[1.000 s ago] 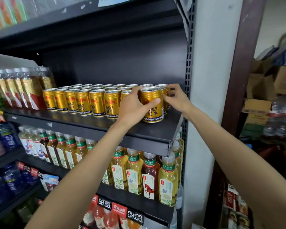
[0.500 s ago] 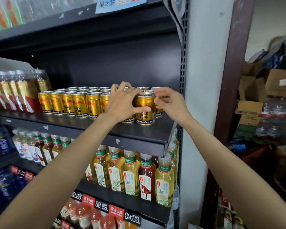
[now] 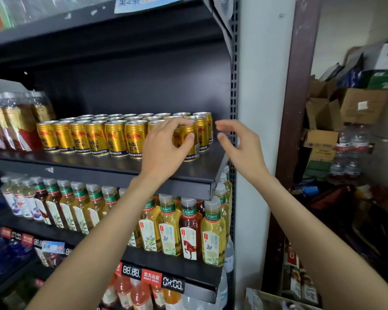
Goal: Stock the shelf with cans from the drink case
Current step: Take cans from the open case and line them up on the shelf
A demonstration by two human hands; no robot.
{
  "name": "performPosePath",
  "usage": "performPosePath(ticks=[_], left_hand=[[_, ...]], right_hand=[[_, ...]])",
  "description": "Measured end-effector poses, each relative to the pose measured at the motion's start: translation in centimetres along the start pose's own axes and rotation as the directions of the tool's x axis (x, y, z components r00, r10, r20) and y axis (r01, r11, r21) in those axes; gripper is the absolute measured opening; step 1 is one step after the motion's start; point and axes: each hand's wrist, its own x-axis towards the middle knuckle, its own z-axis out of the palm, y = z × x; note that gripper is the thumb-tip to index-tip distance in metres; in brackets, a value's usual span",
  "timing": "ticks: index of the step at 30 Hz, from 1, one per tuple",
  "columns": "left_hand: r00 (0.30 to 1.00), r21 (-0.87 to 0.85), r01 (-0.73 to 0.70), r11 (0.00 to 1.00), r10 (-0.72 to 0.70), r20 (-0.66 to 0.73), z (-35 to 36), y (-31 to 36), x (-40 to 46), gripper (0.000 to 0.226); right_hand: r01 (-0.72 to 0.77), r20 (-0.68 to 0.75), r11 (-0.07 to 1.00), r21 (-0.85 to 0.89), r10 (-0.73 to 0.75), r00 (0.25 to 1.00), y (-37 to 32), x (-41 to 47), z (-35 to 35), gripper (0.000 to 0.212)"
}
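Gold Red Bull cans stand in several rows on a black shelf. My left hand grips the front right gold can, fingers over its top and thumb on its side; the can stands upright on the shelf at the end of the front row. Just right of the cans, near the shelf's right end, my right hand hovers with loosely curved fingers and holds nothing. The drink case is out of view.
Tea bottles fill the shelf below, with price tags on its edge. Shrink-wrapped bottles sit left of the cans. A white pillar borders the shelf on the right. Cardboard boxes and water bottle packs pile up beyond.
My right hand has let go of the can and drawn back to the right. The can now stands in the front row with my left hand still around it.
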Motion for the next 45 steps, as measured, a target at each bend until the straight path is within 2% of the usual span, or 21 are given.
performPosePath(ticks=[3, 5, 7, 9, 10, 12, 13, 15, 17, 20, 23, 26, 30, 34, 37, 39, 41, 43, 45], left_hand=[[0.991, -0.180, -0.087, 0.980, 0.066, -0.118, 0.0, 2.8, -2.8, 0.016], [0.973, -0.220, -0.159, 0.963, 0.114, -0.203, 0.7, 4.2, -4.9, 0.017], [0.959, -0.242, -0.191, 0.951, 0.128, -0.253, 1.6, 5.5, -7.5, 0.020], [0.966, -0.298, -0.171, 0.939, 0.099, -0.240, 2.7, 6.8, -10.4, 0.021], [0.979, -0.337, -0.135, 0.932, 0.073, -0.189, 3.3, 7.3, -12.0, 0.022], [0.999, -0.408, 0.025, 0.912, -0.014, 0.029, 4.6, 8.2, -15.6, 0.020], [0.983, -0.423, 0.141, 0.895, -0.074, 0.170, 5.2, 8.6, -17.5, 0.019], [0.880, -0.392, 0.376, 0.839, -0.191, 0.436, 6.7, 9.2, -21.6, 0.013], [0.742, -0.290, 0.506, 0.812, -0.238, 0.627, 8.0, 9.5, -25.9, 0.011], [0.571, -0.172, 0.584, 0.794, -0.251, 0.782, 9.3, 10.1, -31.6, 0.019], [0.477, -0.094, 0.623, 0.776, -0.282, 0.832, 11.0, 10.6, -36.0, 0.022], [0.467, -0.028, 0.563, 0.826, -0.291, 0.835, 14.2, 10.0, -38.7, 0.025], [0.468, 0.032, 0.489, 0.871, -0.293, 0.834, 19.8, 8.6, -40.2, 0.033], [0.502, 0.114, 0.215, 0.970, -0.210, 0.839, 25.6, 6.4, -40.0, 0.035], [0.488, 0.143, 0.020, 0.989, -0.135, 0.862, 29.2, 4.6, -39.3, 0.041], [0.456, 0.161, -0.104, 0.981, -0.097, 0.885, 31.1, 3.6, -38.8, 0.044], [0.387, 0.195, -0.210, 0.958, -0.102, 0.916, 32.6, 2.8, -38.2, 0.049], [0.304, 0.234, -0.306, 0.923, -0.139, 0.943, 33.6, 2.0, -38.1, 0.051], [0.254, 0.263, -0.390, 0.882, -0.172, 0.952, 34.0, 1.2, -38.4, 0.053]], right_hand=[[0.190, -0.124, 0.963, -0.192, -0.216, 0.968, -0.6, -3.2, -2.1, 0.020], [0.261, -0.178, 0.919, -0.294, -0.321, 0.930, -0.6, -5.7, -3.3, 0.014], [0.272, -0.191, 0.902, -0.334, -0.348, 0.918, -0.5, -8.6, -4.4, 0.012], [0.242, -0.157, 0.906, -0.346, -0.311, 0.937, -0.1, -12.1, -5.6, 0.012], [0.207, -0.126, 0.918, -0.339, -0.262, 0.957, 0.2, -14.1, -6.2, 0.011], [0.072, -0.030, 0.945, -0.320, -0.086, 0.996, 1.0, -18.7, -7.6, 0.012], [-0.015, 0.027, 0.948, -0.319, 0.024, 0.999, 1.4, -21.3, -8.3, 0.016], [-0.191, 0.126, 0.927, -0.322, 0.242, 0.962, 2.7, -26.8, -9.8, 0.019], [-0.389, 0.188, 0.865, -0.316, 0.459, 0.868, 4.0, -32.3, -11.4, 0.021], [-0.610, 0.241, 0.688, -0.392, 0.717, 0.654, 5.8, -39.2, -13.9, 0.029], [-0.703, 0.224, 0.527, -0.477, 0.847, 0.483, 8.0, -44.1, -15.8, 0.032], [-0.707, 0.215, 0.479, -0.521, 0.875, 0.434, 10.5, -45.9, -16.7, 0.037], [-0.668, 0.257, 0.506, -0.545, 0.860, 0.442, 14.6, -45.0, -16.0, 0.040], [-0.555, 0.299, 0.573, -0.604, 0.808, 0.508, 19.8, -43.0, -13.7, 0.030], [-0.422, 0.331, 0.587, -0.691, 0.775, 0.538, 23.7, -41.9, -11.7, 0.038], [-0.356, 0.328, 0.587, -0.727, 0.752, 0.572, 25.8, -41.6, -10.5, 0.039], [-0.295, 0.307, 0.552, -0.780, 0.748, 0.588, 27.5, -41.6, -9.2, 0.038], [-0.271, 0.278, 0.478, -0.835, 0.793, 0.542, 28.7, -41.8, -8.0, 0.047], [-0.284, 0.232, 0.404, -0.869, 0.841, 0.489, 29.3, -42.0, -7.1, 0.059]])
